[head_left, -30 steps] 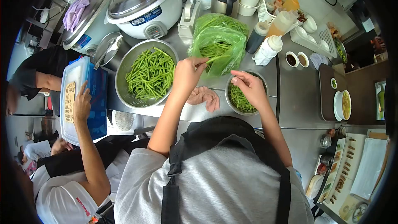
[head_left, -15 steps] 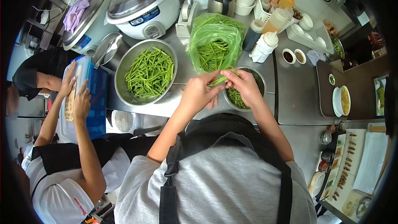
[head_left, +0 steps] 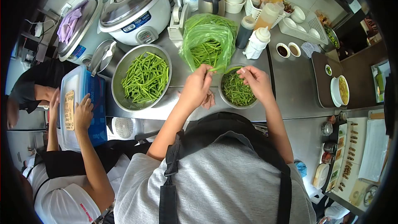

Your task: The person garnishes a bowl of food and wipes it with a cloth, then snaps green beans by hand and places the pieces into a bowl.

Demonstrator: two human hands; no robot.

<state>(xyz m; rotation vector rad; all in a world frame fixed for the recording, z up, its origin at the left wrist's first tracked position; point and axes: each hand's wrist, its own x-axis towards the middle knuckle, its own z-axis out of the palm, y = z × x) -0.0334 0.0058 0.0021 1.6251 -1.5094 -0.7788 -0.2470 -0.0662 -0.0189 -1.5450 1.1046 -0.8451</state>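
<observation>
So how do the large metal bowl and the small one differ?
The large bowl looks wider than the small bowl. The large bowl's green pieces look longer; the small bowl holds shorter bits. The large bowl stands left of the left hand, the small bowl beside the right hand. Both are metal and sit on the counter.

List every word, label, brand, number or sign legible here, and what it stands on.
"HANH", probably: end of the red lettering on the co-worker's white sleeve; its start is unclear.
Handwritten tag on the blue box: too blurred to read.
Blue label on the large cooker: too small.
</observation>
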